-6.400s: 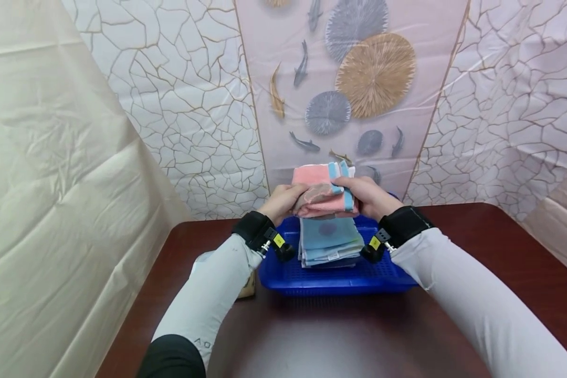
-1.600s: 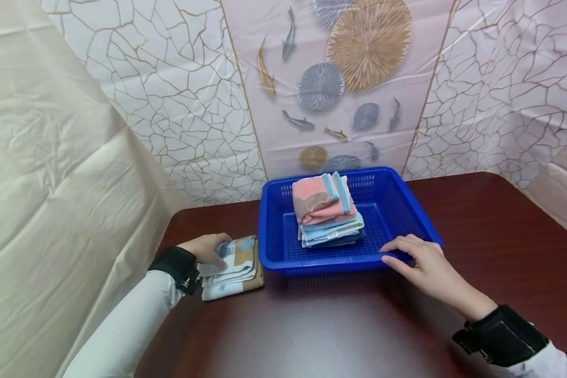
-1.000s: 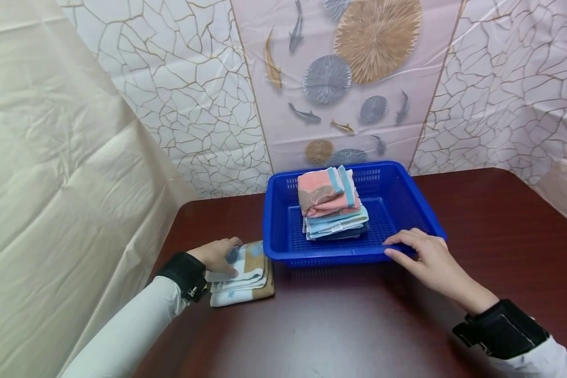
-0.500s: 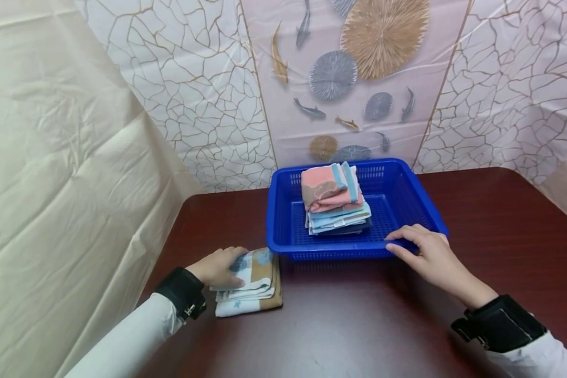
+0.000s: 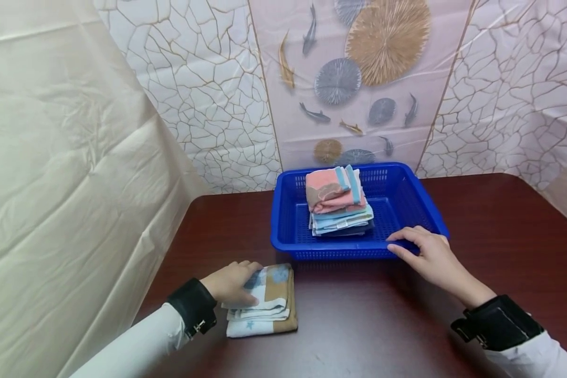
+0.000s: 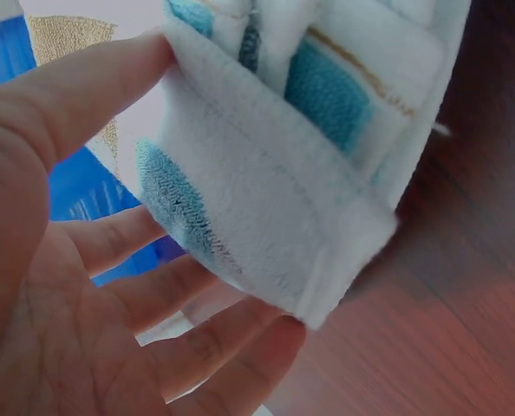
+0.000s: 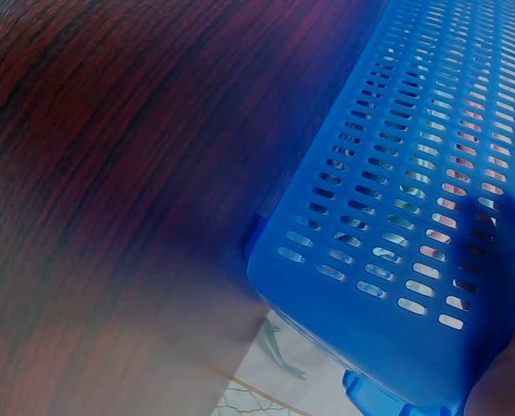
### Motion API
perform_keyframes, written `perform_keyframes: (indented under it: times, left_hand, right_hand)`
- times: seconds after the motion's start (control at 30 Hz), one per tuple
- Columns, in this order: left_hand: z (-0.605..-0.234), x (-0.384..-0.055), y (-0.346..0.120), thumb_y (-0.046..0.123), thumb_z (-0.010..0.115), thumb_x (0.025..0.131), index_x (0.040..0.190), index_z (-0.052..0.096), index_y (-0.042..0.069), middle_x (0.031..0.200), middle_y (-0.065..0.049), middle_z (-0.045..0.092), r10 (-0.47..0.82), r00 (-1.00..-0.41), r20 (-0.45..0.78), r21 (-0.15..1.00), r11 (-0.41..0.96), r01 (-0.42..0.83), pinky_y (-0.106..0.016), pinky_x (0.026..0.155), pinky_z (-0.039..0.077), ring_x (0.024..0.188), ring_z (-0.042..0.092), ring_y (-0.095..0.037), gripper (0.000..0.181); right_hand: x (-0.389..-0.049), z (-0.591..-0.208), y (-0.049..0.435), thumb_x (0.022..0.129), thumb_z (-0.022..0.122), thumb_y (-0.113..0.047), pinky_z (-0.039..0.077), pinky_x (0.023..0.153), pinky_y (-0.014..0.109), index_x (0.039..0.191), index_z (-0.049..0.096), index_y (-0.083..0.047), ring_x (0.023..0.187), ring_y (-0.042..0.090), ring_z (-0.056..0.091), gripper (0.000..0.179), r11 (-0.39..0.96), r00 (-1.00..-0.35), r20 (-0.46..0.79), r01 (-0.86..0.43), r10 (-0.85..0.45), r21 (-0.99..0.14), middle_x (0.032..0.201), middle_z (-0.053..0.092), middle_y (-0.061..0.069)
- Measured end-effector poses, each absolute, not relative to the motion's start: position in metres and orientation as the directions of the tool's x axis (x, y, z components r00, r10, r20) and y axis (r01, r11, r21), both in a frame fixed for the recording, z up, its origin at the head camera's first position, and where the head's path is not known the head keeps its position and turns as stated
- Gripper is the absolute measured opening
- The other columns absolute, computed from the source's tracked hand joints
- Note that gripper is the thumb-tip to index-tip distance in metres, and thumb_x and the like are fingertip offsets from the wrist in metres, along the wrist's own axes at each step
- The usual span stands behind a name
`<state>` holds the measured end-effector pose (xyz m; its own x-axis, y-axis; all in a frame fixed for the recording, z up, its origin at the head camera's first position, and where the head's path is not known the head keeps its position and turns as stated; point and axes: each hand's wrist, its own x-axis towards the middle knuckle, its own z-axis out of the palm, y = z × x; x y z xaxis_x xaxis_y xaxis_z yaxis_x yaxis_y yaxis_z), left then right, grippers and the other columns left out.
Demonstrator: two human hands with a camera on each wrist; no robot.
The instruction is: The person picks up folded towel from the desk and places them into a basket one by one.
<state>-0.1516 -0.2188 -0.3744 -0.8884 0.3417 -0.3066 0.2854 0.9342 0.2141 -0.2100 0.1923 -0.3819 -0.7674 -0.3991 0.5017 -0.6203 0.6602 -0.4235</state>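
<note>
In the head view my left hand [image 5: 231, 284] lies at the left side of a folded towel [image 5: 277, 294], white, brown and blue, on the table. The left wrist view shows the thumb on top of the folded towel [image 6: 240, 173] and the fingers round its edge. My right hand [image 5: 425, 252] grips the front rim of a blue plastic basket [image 5: 331, 252] near its right corner, thumb outside. Inside the basket, a folded pink towel [image 5: 328, 190] with blue stripes sits on a stack of light blue folded cloths [image 5: 342, 220]. A dark cloth shows at the bottom.
The dark red-brown wooden table [image 5: 501, 226] carries everything. A patterned white and pink cloth backdrop [image 5: 208, 105] hangs behind it, and a beige curtain [image 5: 75, 184] slopes along the left. In the right wrist view, the slotted basket wall [image 7: 370, 217] fills the right side.
The pink towel went from both hands onto the stack in the basket. Since then, my left hand and the white-brown towel have moved nearer and rightward from beside the basket. The right hand stays on the rim.
</note>
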Motion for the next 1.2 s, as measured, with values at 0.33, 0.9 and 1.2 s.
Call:
perform_keyframes:
  times: [0.33, 0.9, 1.2]
  left_hand:
    - [-0.378, -0.145, -0.197, 0.046, 0.071, 0.074, 0.136, 0.045, 0.014, 0.128, -0.008, 0.053, 0.397, -0.870, -0.291, 0.145, 0.918, 0.370, -0.041, 0.093, 0.044, 0.111, 0.052, -0.027, 0.074]
    - [-0.383, -0.144, -0.141, 0.052, 0.067, 0.076, 0.138, 0.043, 0.013, 0.131, -0.007, 0.053, 0.478, -0.836, -0.270, 0.088, 0.877, 0.473, -0.045, 0.107, 0.031, 0.122, 0.047, -0.021, 0.076]
    - [-0.384, -0.150, -0.109, 0.054, 0.063, 0.079, 0.138, 0.041, 0.010, 0.129, -0.006, 0.054, 0.545, -0.797, -0.259, 0.047, 0.832, 0.553, -0.041, 0.106, 0.031, 0.121, 0.047, -0.016, 0.077]
  right_hand:
    - [-0.210, -0.381, 0.193, 0.088, 0.064, -0.024, 0.035, 0.074, 0.041, 0.095, 0.067, -0.015, 0.093, 0.022, 0.057, 0.012, 0.663, -0.773, 0.498, -0.613, -0.393, -0.429, 0.093, 0.066, 0.001]
    - [-0.209, -0.385, 0.192, 0.086, 0.066, -0.022, 0.037, 0.069, 0.034, 0.094, 0.067, -0.016, 0.088, 0.016, 0.057, 0.010, 0.674, -0.758, 0.523, -0.622, -0.389, -0.399, 0.091, 0.066, -0.003]
    - [-0.210, -0.385, 0.192, 0.085, 0.067, -0.021, 0.034, 0.064, 0.029, 0.094, 0.067, -0.019, 0.085, 0.011, 0.055, 0.009, 0.675, -0.749, 0.535, -0.628, -0.390, -0.387, 0.090, 0.066, -0.007]
